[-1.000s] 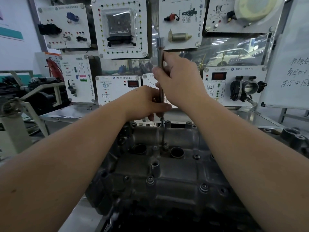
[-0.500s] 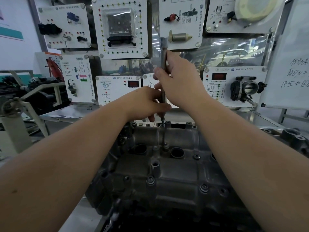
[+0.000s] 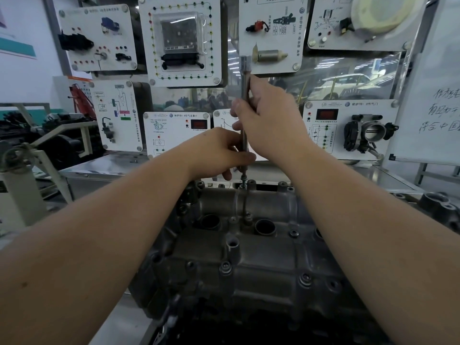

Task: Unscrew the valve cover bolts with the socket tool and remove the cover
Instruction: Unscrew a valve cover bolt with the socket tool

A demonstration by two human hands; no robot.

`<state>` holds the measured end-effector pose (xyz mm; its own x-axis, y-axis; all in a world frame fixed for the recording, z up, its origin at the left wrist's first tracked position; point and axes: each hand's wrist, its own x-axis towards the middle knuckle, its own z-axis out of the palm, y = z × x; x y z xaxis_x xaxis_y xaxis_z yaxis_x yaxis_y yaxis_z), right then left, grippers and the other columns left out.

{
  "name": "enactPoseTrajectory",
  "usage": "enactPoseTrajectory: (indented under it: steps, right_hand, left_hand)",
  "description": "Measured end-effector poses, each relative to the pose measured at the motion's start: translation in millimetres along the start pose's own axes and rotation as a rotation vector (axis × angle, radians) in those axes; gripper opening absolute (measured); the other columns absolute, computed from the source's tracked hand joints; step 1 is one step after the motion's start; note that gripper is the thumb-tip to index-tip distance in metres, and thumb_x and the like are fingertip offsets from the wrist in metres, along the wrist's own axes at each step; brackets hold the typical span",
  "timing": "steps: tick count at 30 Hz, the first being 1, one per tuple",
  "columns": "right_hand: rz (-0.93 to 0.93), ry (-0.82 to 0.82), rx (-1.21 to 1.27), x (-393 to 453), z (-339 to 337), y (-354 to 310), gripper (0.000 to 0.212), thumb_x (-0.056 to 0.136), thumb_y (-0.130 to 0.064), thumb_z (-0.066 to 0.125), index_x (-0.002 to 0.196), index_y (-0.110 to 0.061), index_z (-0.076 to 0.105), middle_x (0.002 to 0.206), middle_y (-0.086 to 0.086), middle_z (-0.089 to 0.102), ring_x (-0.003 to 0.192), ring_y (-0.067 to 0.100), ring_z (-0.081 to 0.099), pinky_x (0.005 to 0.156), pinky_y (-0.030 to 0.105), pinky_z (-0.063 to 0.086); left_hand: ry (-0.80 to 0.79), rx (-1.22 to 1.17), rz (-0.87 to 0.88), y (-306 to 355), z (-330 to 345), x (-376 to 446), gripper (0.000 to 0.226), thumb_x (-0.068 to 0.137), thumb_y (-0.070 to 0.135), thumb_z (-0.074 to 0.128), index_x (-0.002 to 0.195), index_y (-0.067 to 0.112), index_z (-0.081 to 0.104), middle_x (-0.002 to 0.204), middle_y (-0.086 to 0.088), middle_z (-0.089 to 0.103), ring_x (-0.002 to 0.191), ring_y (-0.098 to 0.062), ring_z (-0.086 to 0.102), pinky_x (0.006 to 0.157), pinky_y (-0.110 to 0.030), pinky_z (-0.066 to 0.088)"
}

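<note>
Both hands hold the socket tool (image 3: 245, 100) upright over the far edge of the valve cover (image 3: 249, 257): the right hand (image 3: 271, 120) grips the upper shaft, the left hand (image 3: 219, 153) pinches it low down. Its tip meets a bolt (image 3: 244, 183) there. Training panels (image 3: 184, 41) hang behind.

Automotive training workshop: wall component display panels (image 3: 184, 41), engine (image 3: 249, 257) on bench.

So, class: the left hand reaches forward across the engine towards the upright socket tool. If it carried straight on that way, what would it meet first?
The left hand already pinches the socket tool low on its shaft, so the tool itself. Beyond it probably the right hand, though depth is unclear.
</note>
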<state>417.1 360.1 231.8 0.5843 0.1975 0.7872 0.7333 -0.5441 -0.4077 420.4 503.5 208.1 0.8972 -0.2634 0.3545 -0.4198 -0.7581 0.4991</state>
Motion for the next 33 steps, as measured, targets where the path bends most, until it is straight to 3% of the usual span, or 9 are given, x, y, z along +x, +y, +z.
enactPoseTrajectory:
  steps: [3, 6, 9, 12, 19, 24, 29, 31, 33]
  right_hand:
    - [0.023, -0.021, -0.005, 0.8, 0.8, 0.2, 0.027, 0.106, -0.023, 0.044, 0.13, -0.015, 0.052, 0.105, 0.004, 0.071, 0.09, 0.021, 0.072, 0.082, 0.043, 0.058]
    - [0.023, -0.03, 0.026, -1.8, 1.3, 0.7, 0.039, 0.106, -0.028, 0.046, 0.143, -0.016, 0.043, 0.1, 0.002, 0.072, 0.085, 0.017, 0.072, 0.078, 0.04, 0.059]
    - [-0.036, 0.0, 0.013, -4.1, 1.5, 0.1, 0.031, 0.102, -0.034, 0.057, 0.129, -0.02, 0.056, 0.087, -0.004, 0.071, 0.078, 0.01, 0.069, 0.073, 0.03, 0.057]
    - [-0.016, 0.015, 0.01, -0.8, 0.1, 0.0, 0.017, 0.102, -0.028, 0.057, 0.112, -0.015, 0.061, 0.089, 0.001, 0.072, 0.08, 0.015, 0.071, 0.076, 0.037, 0.058]
    - [0.016, -0.04, 0.003, -2.4, 1.4, -1.5, 0.031, 0.106, -0.026, 0.045, 0.134, -0.015, 0.05, 0.097, 0.002, 0.072, 0.085, 0.018, 0.071, 0.078, 0.04, 0.058]
    - [-0.004, 0.049, -0.014, -2.8, -1.3, -1.7, 0.015, 0.102, -0.026, 0.057, 0.105, -0.013, 0.064, 0.086, 0.001, 0.069, 0.082, 0.018, 0.071, 0.075, 0.037, 0.057]
    - [0.024, -0.007, -0.035, 0.0, -0.2, -1.9, 0.017, 0.104, -0.02, 0.048, 0.115, -0.011, 0.058, 0.099, 0.005, 0.071, 0.088, 0.02, 0.072, 0.078, 0.042, 0.059]
    - [0.012, -0.025, -0.011, -0.9, 0.5, -1.8, 0.023, 0.104, -0.021, 0.046, 0.125, -0.016, 0.054, 0.094, 0.002, 0.071, 0.085, 0.017, 0.072, 0.073, 0.037, 0.059]
    - [-0.005, -0.02, 0.002, -2.6, 0.6, -0.9, 0.026, 0.103, -0.029, 0.052, 0.127, -0.02, 0.055, 0.084, -0.003, 0.068, 0.079, 0.009, 0.068, 0.066, 0.018, 0.054]
  left_hand:
    - [-0.008, -0.018, 0.005, -1.3, -0.9, 0.5, 0.01, 0.098, 0.029, 0.065, 0.105, 0.025, 0.071, 0.082, 0.021, 0.074, 0.071, -0.016, 0.075, 0.058, -0.016, 0.052]
    - [0.002, 0.005, 0.019, -2.8, -1.5, 0.6, 0.015, 0.096, 0.034, 0.068, 0.106, 0.023, 0.071, 0.085, 0.02, 0.074, 0.066, -0.011, 0.074, 0.062, -0.021, 0.055]
    - [0.016, 0.013, 0.026, -3.3, -0.7, 1.0, 0.026, 0.093, 0.04, 0.071, 0.106, 0.017, 0.07, 0.084, 0.019, 0.074, 0.064, -0.01, 0.073, 0.06, -0.02, 0.055]
    - [0.008, 0.0, 0.021, -2.5, -0.9, 1.1, 0.025, 0.094, 0.039, 0.07, 0.108, 0.019, 0.071, 0.084, 0.017, 0.075, 0.066, -0.012, 0.073, 0.069, -0.03, 0.06]
    - [0.01, -0.024, -0.005, -1.2, -1.3, -1.4, 0.016, 0.096, 0.033, 0.068, 0.106, 0.021, 0.072, 0.087, 0.014, 0.076, 0.067, -0.012, 0.074, 0.069, -0.027, 0.056]
    - [0.009, 0.013, -0.001, -0.2, -0.9, -1.1, 0.022, 0.095, 0.039, 0.069, 0.109, 0.022, 0.071, 0.082, 0.019, 0.074, 0.064, -0.008, 0.072, 0.07, -0.027, 0.056]
    - [-0.01, -0.034, -0.014, 0.6, 0.3, -0.9, 0.012, 0.098, 0.029, 0.064, 0.106, 0.023, 0.071, 0.082, 0.017, 0.075, 0.069, -0.015, 0.074, 0.073, -0.032, 0.056]
    - [-0.011, -0.022, -0.013, 0.4, 0.3, -1.3, 0.013, 0.099, 0.029, 0.064, 0.106, 0.022, 0.071, 0.084, 0.018, 0.074, 0.069, -0.014, 0.074, 0.072, -0.03, 0.057]
    - [0.003, 0.009, -0.01, 0.4, 0.2, -1.4, 0.017, 0.098, 0.033, 0.065, 0.105, 0.018, 0.071, 0.084, 0.016, 0.075, 0.065, -0.01, 0.073, 0.063, -0.02, 0.055]
